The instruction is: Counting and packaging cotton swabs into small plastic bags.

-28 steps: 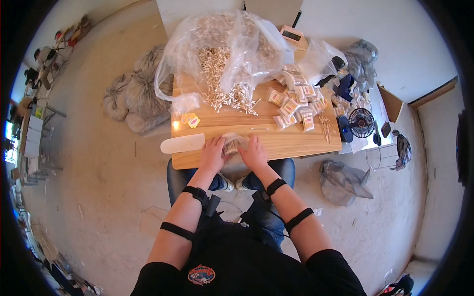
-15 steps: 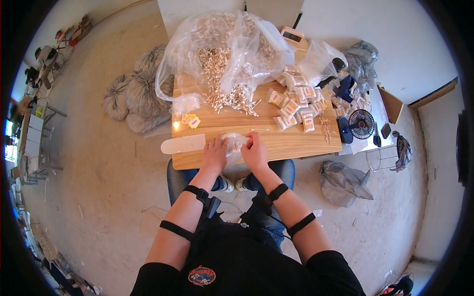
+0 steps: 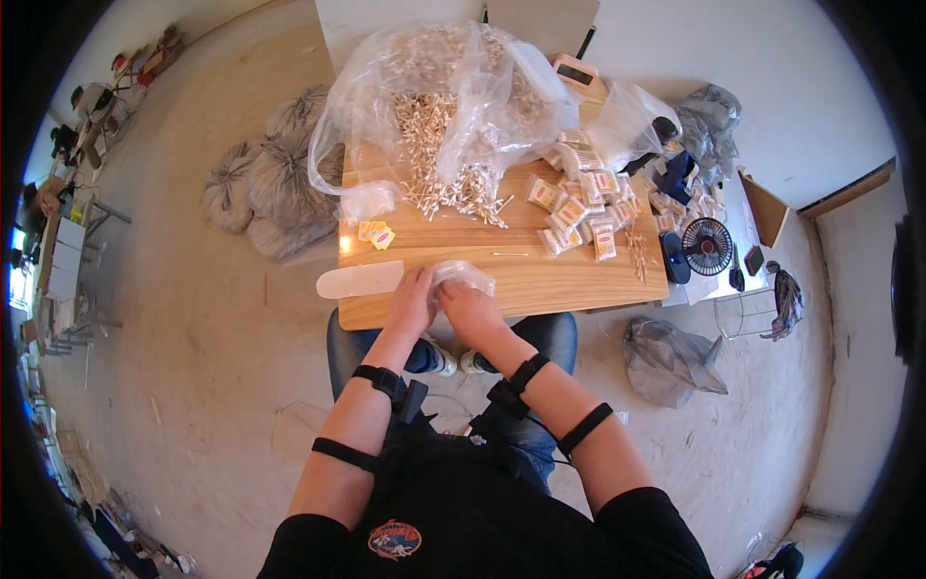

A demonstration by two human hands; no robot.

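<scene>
At the table's front edge, my left hand (image 3: 413,301) and my right hand (image 3: 469,311) are close together on a small clear plastic bag (image 3: 473,274). My left hand grips the bag's left side. The right hand's fingers are closed on its near left part, close to the left hand. What lies inside the bag is hard to make out. A white rounded strip (image 3: 359,281) lies just left of my left hand. Beyond the bag, a single cotton swab (image 3: 510,254) rests on the wood. Small yellow cards (image 3: 377,234) lie farther left.
A big open clear bag spills loose cotton swabs (image 3: 424,145) across the far table. Several filled packets (image 3: 579,207) are heaped at the right, with loose swabs (image 3: 640,253) beside them. A black fan (image 3: 706,243) stands farther right. Grey bags (image 3: 280,183) sit on the floor at left.
My right hand has moved left and nearer to me, up against the left hand. The small bag now extends farther right beyond its fingers. My left hand has shifted little.
</scene>
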